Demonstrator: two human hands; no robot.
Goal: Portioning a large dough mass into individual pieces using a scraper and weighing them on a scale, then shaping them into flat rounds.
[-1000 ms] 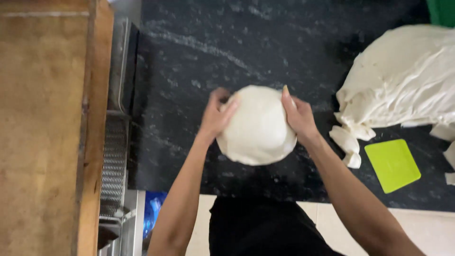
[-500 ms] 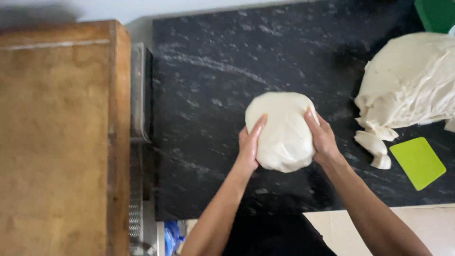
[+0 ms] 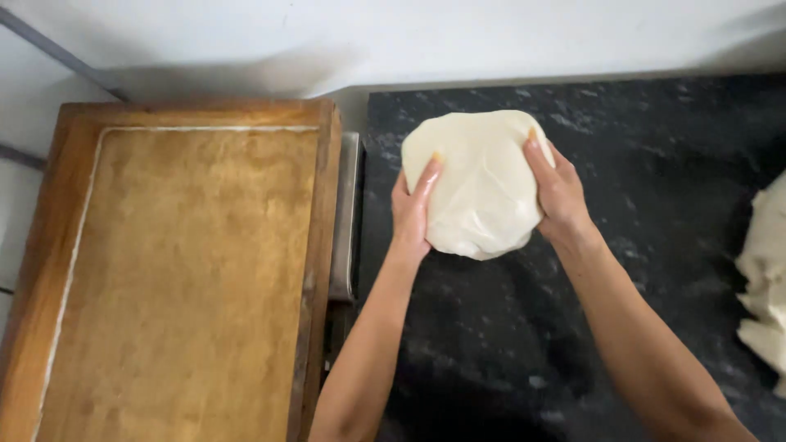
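**A:** Start closest in. What are the hands doing?

**B:** Both forearms come up from the bottom edge. The left hand [image 3: 412, 214] and right hand [image 3: 561, 196] cup a ball of dough [image 3: 479, 184] from opposite sides. The fingers [image 3: 427, 176] are spread and pressed into its flanks, gripping it between them.

**A:** Where is the ball, then?

**B:** It is over the black stone surface [image 3: 655, 164], near that surface's left end. It looks lifted, though I cannot tell for certain that its underside is off the stone.

**A:** Which step would you call it?

**B:** I'd judge it a carry or a turn of the shaped ball. The mass is soft and sagging, so any further move calls for even pressure from both sides and support underneath.

**A:** Any containers?

**B:** One, a wooden tray [image 3: 180, 270] with a raised rim, left of the stone. Only its bare brown bed shows, with a pale line along the rim. A metal edge [image 3: 347, 213] sits between the tray and the stone.

**A:** And farther off?

**B:** More dough, a loose heap [image 3: 765, 286], lies at the right border, well apart from the ball. A white wall [image 3: 409, 41] stands behind everything.
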